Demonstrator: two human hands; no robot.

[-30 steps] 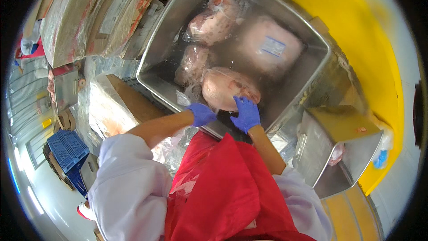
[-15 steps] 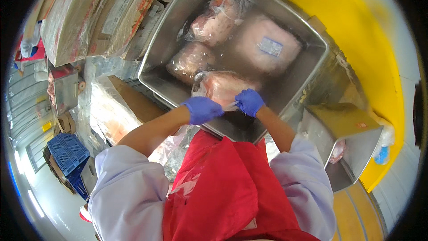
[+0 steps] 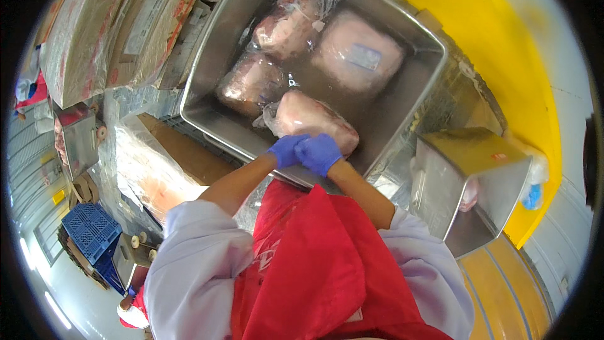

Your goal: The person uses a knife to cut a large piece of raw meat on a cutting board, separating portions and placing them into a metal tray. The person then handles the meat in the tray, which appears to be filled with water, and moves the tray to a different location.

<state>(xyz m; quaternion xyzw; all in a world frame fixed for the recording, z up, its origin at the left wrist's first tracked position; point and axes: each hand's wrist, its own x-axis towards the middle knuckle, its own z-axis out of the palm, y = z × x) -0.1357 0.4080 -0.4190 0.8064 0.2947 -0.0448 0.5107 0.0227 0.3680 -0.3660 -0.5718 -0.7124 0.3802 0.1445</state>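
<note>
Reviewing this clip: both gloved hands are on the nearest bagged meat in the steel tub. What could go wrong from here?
The left hand and right hand grip the bagged meat at one end only, near the steel tub front rim; the wet-looking plastic might slip. The bag's loose neck could tear or open if pulled. If dropped, it may hit the neighbouring package.

4 wrapped meat packs (image 3: pixel 314 123) lie in the steel tub (image 3: pixel 402 119), smaller bin (image 3: pixel 478 176) right
</note>
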